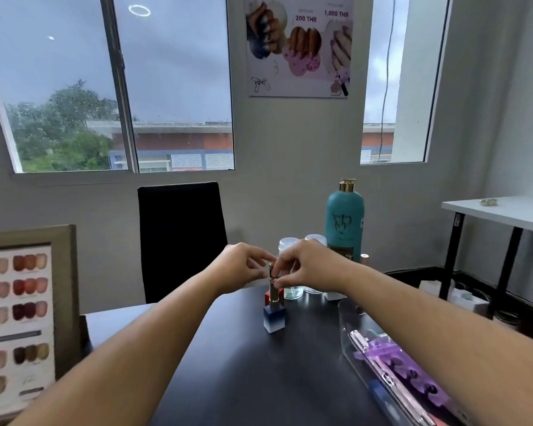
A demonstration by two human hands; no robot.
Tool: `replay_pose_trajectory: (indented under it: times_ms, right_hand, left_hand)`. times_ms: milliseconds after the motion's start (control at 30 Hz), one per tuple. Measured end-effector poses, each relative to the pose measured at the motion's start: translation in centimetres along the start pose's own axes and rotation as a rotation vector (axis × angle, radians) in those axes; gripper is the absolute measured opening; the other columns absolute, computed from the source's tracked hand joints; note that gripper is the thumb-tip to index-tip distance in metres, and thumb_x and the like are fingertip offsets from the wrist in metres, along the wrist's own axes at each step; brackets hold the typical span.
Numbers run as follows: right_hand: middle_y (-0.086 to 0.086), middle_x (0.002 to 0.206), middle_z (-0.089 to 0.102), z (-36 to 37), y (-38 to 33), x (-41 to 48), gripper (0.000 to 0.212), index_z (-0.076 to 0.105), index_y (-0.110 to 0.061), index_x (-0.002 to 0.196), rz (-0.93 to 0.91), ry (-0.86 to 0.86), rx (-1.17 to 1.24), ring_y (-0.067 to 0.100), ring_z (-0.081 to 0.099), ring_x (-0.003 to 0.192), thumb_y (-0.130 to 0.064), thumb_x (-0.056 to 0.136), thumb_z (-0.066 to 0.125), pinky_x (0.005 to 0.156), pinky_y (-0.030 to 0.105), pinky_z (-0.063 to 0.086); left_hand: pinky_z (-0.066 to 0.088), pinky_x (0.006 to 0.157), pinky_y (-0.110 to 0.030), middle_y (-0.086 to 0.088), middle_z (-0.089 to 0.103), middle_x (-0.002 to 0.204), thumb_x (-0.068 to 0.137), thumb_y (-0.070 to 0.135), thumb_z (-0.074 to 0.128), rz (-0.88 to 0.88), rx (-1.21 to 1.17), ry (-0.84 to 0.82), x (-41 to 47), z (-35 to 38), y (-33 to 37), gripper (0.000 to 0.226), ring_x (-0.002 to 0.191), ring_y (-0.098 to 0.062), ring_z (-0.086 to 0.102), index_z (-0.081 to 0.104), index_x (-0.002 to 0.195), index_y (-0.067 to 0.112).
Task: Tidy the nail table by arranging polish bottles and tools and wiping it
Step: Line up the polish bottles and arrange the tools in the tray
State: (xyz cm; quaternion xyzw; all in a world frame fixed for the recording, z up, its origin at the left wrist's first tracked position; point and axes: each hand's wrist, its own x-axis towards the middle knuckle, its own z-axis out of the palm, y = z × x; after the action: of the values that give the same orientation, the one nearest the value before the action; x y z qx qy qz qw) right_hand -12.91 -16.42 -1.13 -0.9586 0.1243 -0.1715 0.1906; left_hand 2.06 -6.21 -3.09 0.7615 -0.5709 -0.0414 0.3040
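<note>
A blue polish bottle (274, 319) with a gold cap stands on the dark table (234, 373). Just behind it stands a red polish bottle (281, 294) with a tall gold cap. My right hand (308, 267) pinches that gold cap near its top. My left hand (243, 265) hovers beside the cap with its fingertips at it; I cannot tell whether they touch. A clear tray (350, 318) at the right holds metal tools and purple toe separators (413, 373).
A teal bottle (345, 219) and two clear jars (290, 244) stand at the table's far edge. A black chair (179, 238) faces me. A framed nail colour chart (22, 318) leans at the left. A white side table (502, 210) stands at the right.
</note>
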Motion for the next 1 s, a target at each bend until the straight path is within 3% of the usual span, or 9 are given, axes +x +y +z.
replay_pose_trajectory:
  times_ms: [267,400,567,667,900,1000]
  right_hand:
    - [0.004,0.085,0.069,0.5,0.4,0.4,0.010,0.073,-0.016,0.074,0.003,0.012,0.030,0.012,0.064,0.076,-0.022,0.071,0.081,0.074,0.029,0.055]
    - [0.005,0.081,0.072,0.8,0.4,0.5,0.012,0.071,-0.007,0.078,0.008,0.004,0.074,0.013,0.067,0.075,-0.013,0.072,0.080,0.077,0.030,0.057]
    - [0.007,0.076,0.067,1.1,0.5,0.6,0.008,0.069,-0.004,0.078,-0.013,0.000,0.066,0.009,0.058,0.066,-0.004,0.072,0.075,0.074,0.031,0.056]
    - [0.006,0.078,0.067,1.1,0.5,0.6,0.020,0.066,-0.006,0.083,0.016,-0.029,0.084,0.009,0.060,0.069,-0.010,0.069,0.080,0.075,0.031,0.057]
    - [-0.012,0.065,0.058,1.7,0.5,1.0,0.026,0.069,-0.011,0.088,0.020,-0.031,0.027,-0.002,0.052,0.057,-0.023,0.069,0.082,0.056,0.007,0.041]
    - [-0.003,0.076,0.066,2.1,0.4,1.2,0.026,0.072,-0.009,0.086,-0.002,-0.031,-0.021,0.005,0.057,0.067,-0.028,0.071,0.081,0.064,0.011,0.047]
  left_hand:
    - [0.052,0.083,-0.023,0.003,0.073,0.082,0.076,0.021,0.075,0.070,0.050,0.058,0.7,0.1,-0.2,0.018,0.079,-0.008,0.068,0.074,0.094,0.024]
    - [0.054,0.079,-0.023,0.004,0.073,0.080,0.073,0.017,0.077,0.072,0.057,0.069,0.9,0.1,-0.2,0.014,0.074,-0.003,0.068,0.072,0.086,0.016]
    - [0.055,0.074,-0.025,0.002,0.072,0.076,0.072,0.014,0.076,0.064,0.060,0.098,1.2,0.2,0.0,0.009,0.070,-0.005,0.069,0.068,0.077,0.012]
    - [0.056,0.074,-0.027,0.001,0.072,0.076,0.071,0.015,0.077,0.058,0.070,0.092,1.4,0.4,0.1,0.011,0.071,-0.009,0.068,0.068,0.077,0.013]
    - [0.055,0.076,-0.023,0.003,0.072,0.079,0.071,0.020,0.079,0.032,0.120,0.089,1.4,-0.3,-0.6,0.015,0.074,-0.007,0.067,0.070,0.081,0.014]
    - [0.053,0.074,-0.018,0.003,0.072,0.079,0.071,0.020,0.080,0.017,0.105,0.089,1.2,-0.4,-0.9,0.015,0.074,-0.006,0.066,0.073,0.083,0.014]
